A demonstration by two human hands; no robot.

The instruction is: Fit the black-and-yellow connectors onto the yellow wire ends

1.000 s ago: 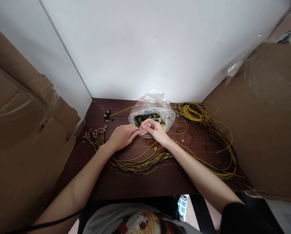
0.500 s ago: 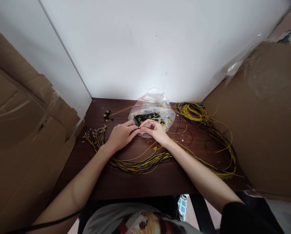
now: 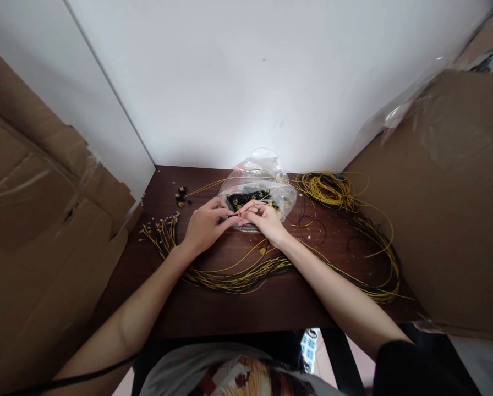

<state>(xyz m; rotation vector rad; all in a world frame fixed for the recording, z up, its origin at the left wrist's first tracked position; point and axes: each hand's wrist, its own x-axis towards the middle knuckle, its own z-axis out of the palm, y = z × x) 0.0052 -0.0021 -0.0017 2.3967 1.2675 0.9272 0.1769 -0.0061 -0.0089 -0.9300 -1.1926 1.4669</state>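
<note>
One left hand [image 3: 205, 224], head view: pinching a dark piece [image 3: 233, 215]. One right hand [image 3: 267, 221]: pinching a wire [image 3: 250, 207] close beside it, presumably for fine control. One bag [image 3: 286, 198] of parts [image 3: 246, 199], far edge of bench [image 3: 246, 316], apparently for easy reach. One bundle [image 3: 238, 280], left edge to right. One coil [image 3: 327, 190], far right corner.

A small black piece [image 3: 233, 215], its details too small to make out, sits pinched in the left hand [image 3: 204, 226]. A thin dark wire [image 3: 267, 205] arcs loosely from the fingertips of the right hand [image 3: 268, 223]; whether the two join is unclear.
</note>
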